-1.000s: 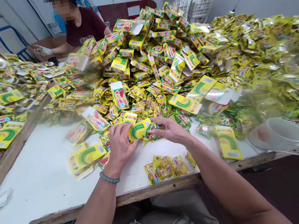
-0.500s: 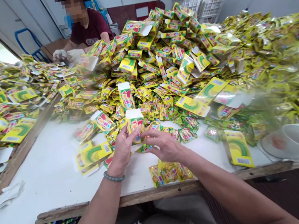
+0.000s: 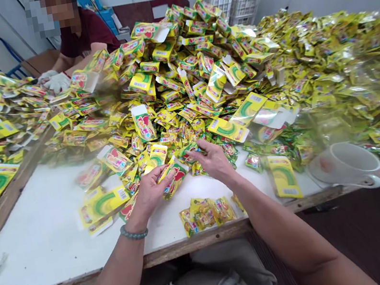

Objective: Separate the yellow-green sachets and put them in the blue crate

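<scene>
My left hand [image 3: 150,192] is closed around a small yellow-and-green candy box [image 3: 176,179], tilted with its upper end toward the right. Just right of that end is my right hand [image 3: 215,161], its fingers and thumb closed on a shiny green candy packet [image 3: 189,153]; the fingers partly hide the packet. Behind the held box lies another yellow box [image 3: 157,155], with an upright white-topped box [image 3: 144,125] farther back. Several yellow candy packets [image 3: 204,214] lie in a row near the table's front edge.
A tall heap of boxes [image 3: 168,53] stands mid-table, with a large mound of packets [image 3: 336,59] at right. A translucent cup [image 3: 346,162] sits at the front edge. A wooden strip [image 3: 12,194] borders boxes at left. Opposite, a co-worker's gloved hands [image 3: 55,81] are among boxes.
The view has shifted right. The box in my left hand went from upright to tilted rightward. My right hand has moved away from the box's side toward its upper end, with a green packet.
</scene>
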A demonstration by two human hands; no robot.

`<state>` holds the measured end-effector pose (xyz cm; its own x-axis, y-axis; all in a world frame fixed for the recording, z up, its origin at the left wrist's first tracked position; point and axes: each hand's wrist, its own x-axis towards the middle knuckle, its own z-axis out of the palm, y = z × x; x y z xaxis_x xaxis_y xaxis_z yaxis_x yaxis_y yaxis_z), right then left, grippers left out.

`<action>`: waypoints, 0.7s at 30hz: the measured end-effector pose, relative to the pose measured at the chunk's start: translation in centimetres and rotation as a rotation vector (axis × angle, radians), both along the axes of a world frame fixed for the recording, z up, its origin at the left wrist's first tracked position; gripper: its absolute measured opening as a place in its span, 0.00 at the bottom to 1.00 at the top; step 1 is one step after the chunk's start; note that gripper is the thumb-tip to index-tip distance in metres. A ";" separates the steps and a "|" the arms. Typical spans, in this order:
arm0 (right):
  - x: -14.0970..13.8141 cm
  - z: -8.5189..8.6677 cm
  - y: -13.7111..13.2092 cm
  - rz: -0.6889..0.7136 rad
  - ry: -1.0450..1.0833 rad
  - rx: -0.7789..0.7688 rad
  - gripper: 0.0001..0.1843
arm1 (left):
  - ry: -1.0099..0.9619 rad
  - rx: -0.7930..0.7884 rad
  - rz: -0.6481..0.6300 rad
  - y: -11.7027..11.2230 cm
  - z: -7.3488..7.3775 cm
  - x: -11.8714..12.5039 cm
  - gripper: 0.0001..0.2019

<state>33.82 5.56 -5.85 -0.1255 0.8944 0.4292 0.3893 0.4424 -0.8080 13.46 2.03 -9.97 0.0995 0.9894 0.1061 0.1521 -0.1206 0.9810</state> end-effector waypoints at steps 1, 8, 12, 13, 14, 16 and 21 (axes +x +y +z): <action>0.0 0.0 0.0 0.032 -0.034 -0.031 0.20 | 0.016 0.008 0.016 0.0 -0.1 0.0 0.22; 0.1 0.2 0.0 0.029 0.007 -0.093 0.19 | 0.012 -0.031 -0.030 0.1 0.2 0.1 0.23; 0.3 0.2 0.1 0.015 -0.075 -0.104 0.20 | -0.091 -0.038 -0.006 0.1 -0.3 0.1 0.22; 0.4 0.2 0.2 0.013 -0.092 -0.107 0.20 | -0.109 -0.040 -0.003 0.1 -0.3 0.2 0.22; 0.5 0.2 0.2 0.019 -0.109 -0.114 0.21 | -0.115 -0.041 -0.003 0.1 -0.3 0.2 0.22; 0.6 0.2 0.2 0.053 -0.143 -0.139 0.21 | -0.094 -0.031 0.000 -0.1 0.0 0.3 0.21; 0.4 -0.1 0.3 0.090 -0.183 -0.041 0.24 | -0.035 -0.061 -0.085 -0.4 0.9 0.3 0.20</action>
